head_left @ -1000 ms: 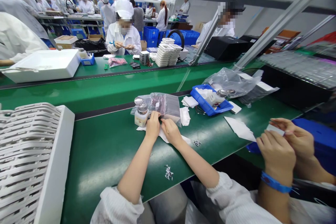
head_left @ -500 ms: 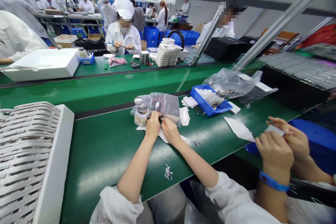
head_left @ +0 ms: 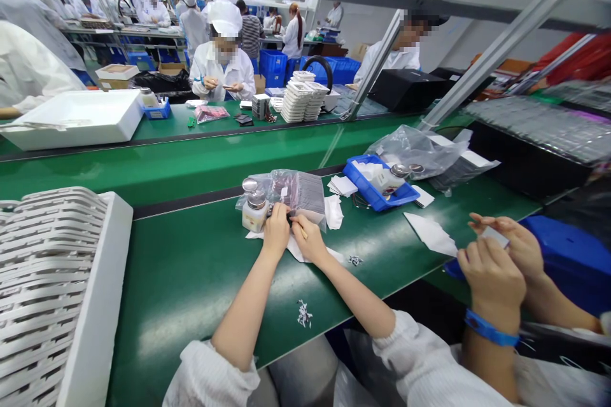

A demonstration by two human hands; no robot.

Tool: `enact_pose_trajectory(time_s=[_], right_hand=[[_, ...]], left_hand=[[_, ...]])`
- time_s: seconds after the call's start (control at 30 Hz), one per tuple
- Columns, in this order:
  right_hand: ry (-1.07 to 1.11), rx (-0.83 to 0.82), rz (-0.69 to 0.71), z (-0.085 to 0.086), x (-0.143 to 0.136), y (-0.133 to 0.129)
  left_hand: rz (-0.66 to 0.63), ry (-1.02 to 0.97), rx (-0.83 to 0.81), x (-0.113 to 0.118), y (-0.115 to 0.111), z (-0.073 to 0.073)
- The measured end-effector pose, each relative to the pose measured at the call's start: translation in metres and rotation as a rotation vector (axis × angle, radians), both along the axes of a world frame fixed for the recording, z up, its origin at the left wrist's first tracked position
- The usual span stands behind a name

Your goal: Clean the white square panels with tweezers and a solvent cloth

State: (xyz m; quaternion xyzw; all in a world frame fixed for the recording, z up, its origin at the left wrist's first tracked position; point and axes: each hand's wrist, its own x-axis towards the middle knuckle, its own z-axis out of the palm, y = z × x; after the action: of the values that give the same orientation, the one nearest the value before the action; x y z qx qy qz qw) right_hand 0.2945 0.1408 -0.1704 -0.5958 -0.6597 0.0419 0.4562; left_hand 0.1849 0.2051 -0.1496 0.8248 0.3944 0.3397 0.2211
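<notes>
My left hand (head_left: 277,230) and my right hand (head_left: 310,241) meet at the middle of the green bench, fingertips almost together. Pinched in the left is a small black part (head_left: 289,219), mostly hidden by fingers. A thin tan stick (head_left: 302,231) shows in my closed right hand; its tip is hard to see against the part. Under both wrists lies a white cloth (head_left: 296,252). A pump bottle (head_left: 254,215) with a metal cap stands just left of the left hand. Behind the hands rests a clear plastic bag (head_left: 309,194) of dark flat pieces.
Small white-and-black bits (head_left: 304,314) lie near the front edge. A blue tray (head_left: 382,202) with another bottle sits at the back right. White slotted frames fill a foam box (head_left: 102,292) at left. A co-worker's hands (head_left: 501,267) hold a white piece at right.
My two hands stay together in nearly the same place. The view has shifted slightly, and the co-worker's hands at the right appear a little farther left.
</notes>
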Motion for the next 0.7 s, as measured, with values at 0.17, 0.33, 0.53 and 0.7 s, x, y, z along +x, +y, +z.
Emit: enact_pose_trajectory(time_s=[0.17,0.33,0.53,0.7], right_hand=[[-0.042,0.03,0.032,-0.002,0.002,-0.005],[-0.104,0.061,0.069,-0.002,0.004,-0.008],[-0.115,0.096,0.088,0.0,0.009,-0.009],[-0.125,0.106,0.11,0.0,0.009,-0.01]], left_hand=[[-0.009,-0.005,0.011,-0.001,0.0,0.001],[-0.013,-0.006,0.024,-0.002,0.0,0.004],[0.047,0.006,0.028,-0.007,-0.014,0.005],[0.08,0.055,0.003,-0.012,-0.031,0.003]])
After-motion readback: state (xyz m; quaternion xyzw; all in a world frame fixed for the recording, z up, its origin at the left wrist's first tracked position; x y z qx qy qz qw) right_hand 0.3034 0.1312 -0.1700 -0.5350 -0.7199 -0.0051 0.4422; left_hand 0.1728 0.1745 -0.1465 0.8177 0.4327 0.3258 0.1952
